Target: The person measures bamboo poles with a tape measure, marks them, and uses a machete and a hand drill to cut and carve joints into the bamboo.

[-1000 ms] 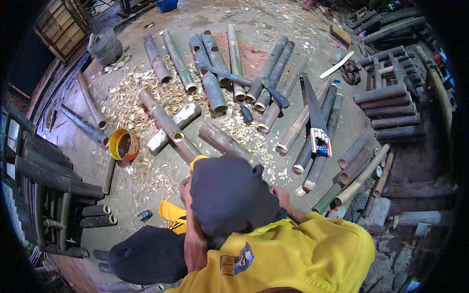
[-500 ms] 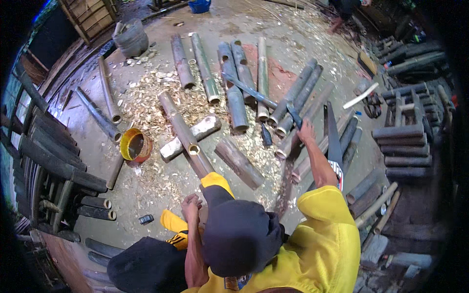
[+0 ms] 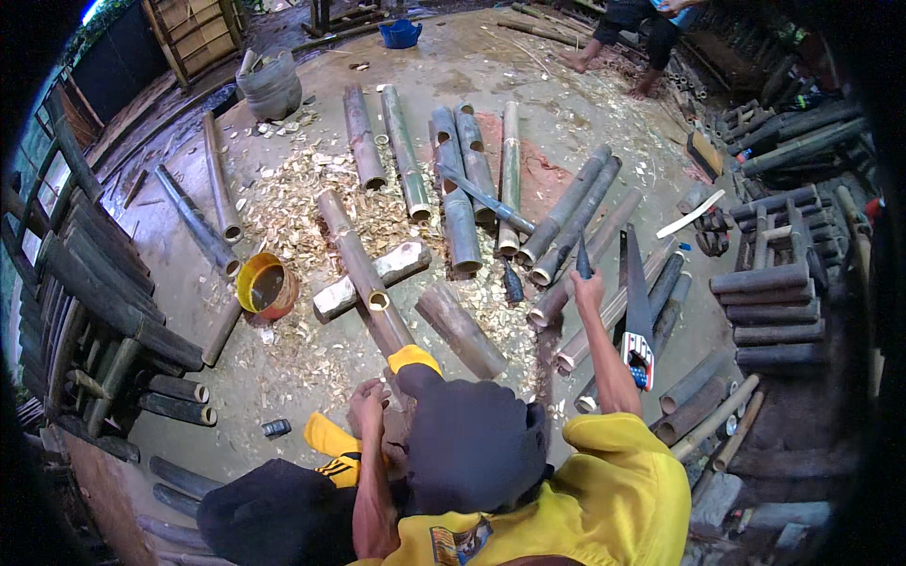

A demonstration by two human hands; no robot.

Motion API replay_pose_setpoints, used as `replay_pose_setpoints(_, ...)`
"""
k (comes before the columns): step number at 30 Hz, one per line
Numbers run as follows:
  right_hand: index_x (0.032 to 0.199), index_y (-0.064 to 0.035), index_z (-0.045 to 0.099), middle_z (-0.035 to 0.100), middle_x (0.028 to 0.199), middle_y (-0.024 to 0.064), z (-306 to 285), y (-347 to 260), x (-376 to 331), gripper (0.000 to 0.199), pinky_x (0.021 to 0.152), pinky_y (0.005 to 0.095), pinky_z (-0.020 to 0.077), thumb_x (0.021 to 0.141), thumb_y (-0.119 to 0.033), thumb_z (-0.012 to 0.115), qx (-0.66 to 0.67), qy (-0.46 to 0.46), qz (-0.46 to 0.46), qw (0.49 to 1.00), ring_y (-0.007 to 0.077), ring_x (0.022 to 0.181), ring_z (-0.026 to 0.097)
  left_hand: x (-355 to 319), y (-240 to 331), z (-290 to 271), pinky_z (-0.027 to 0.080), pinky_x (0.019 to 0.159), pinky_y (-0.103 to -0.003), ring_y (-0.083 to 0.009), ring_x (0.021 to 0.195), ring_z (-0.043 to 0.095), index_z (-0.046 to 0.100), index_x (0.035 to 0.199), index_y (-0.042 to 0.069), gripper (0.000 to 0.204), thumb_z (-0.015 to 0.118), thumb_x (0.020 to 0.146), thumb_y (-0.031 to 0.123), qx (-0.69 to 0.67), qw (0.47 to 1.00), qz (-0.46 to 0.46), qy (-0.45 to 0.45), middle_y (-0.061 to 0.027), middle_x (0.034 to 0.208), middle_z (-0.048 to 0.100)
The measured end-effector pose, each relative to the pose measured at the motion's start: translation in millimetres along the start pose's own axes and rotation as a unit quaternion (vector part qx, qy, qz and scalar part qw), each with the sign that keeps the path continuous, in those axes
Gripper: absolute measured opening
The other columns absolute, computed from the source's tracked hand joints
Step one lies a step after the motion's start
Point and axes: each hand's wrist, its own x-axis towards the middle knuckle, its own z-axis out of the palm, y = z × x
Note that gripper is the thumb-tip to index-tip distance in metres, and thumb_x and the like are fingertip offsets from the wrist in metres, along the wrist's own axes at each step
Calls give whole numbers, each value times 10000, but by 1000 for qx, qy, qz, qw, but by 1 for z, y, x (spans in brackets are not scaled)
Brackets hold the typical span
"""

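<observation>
My right hand (image 3: 587, 286) is closed around a dark, pointed tool (image 3: 582, 257), held over several bamboo tubes on the right. My left hand (image 3: 368, 406) hovers near my leg with its fingers curled; whatever may be in them is hidden. In front of me a brown bamboo tube (image 3: 355, 259) with a cut opening lies across a whitish block (image 3: 411, 257). Its near end runs to my yellow-trimmed clothing. A thick, short bamboo piece (image 3: 461, 330) lies to its right. A long grey metal bar (image 3: 486, 198) rests across the tubes beyond.
Wood chips (image 3: 302, 203) cover the floor. A yellow bucket (image 3: 267, 287) stands left; a handsaw (image 3: 637, 302) leans on the right-hand tubes. Stacked dark bamboo (image 3: 774, 307) lines the right side, bamboo racks (image 3: 104, 292) the left. Another person's legs (image 3: 618, 42) show at the far right.
My right hand has moved slightly nearer to me, with the tool now pointing upward in the view. My left hand stays curled near my leg. The other person's legs show more fully.
</observation>
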Motion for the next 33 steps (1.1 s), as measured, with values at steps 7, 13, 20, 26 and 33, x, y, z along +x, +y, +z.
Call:
replay_pose_setpoints(7,1064,-37,450,528,642,49,-48,-103,-49,400,440,276,396,739,-169,642,240,-62,-103,963,116,499,504,-1,-1,1,491,615,-271,-159,738,614,591,1011,-20,263,584,791,125,-37,998,41,4,-110,887,634)
replay_pose_setpoints(13,1029,-26,510,568,681,64,-41,-191,-83,370,482,273,418,727,-189,649,130,-209,-216,945,122,548,538,3,5,2,481,560,-270,-157,646,613,621,941,-26,235,581,770,130,-87,991,102,13,-107,797,644)
replay_pose_setpoints(20,1005,-29,554,581,738,121,54,-326,-184,423,595,328,451,665,-240,689,107,-457,-376,799,195,664,575,2,2,-9,492,569,-266,-136,654,611,619,956,24,201,595,790,134,-112,991,64,22,-65,778,636)
replay_pose_setpoints(26,956,-71,576,595,755,181,186,-408,-262,305,642,439,483,694,-218,624,1,-376,-688,621,354,727,597,6,-12,7,480,573,-266,-134,638,597,629,927,-15,223,580,746,105,-176,982,73,15,-72,759,640)
replay_pose_setpoints(33,1034,-170,603,587,956,147,304,-410,-311,289,746,426,511,748,-178,564,-177,-345,-754,530,314,930,572,3,-20,9,478,708,-310,-191,772,629,633,876,-31,225,605,730,137,-25,995,79,49,-135,810,658)
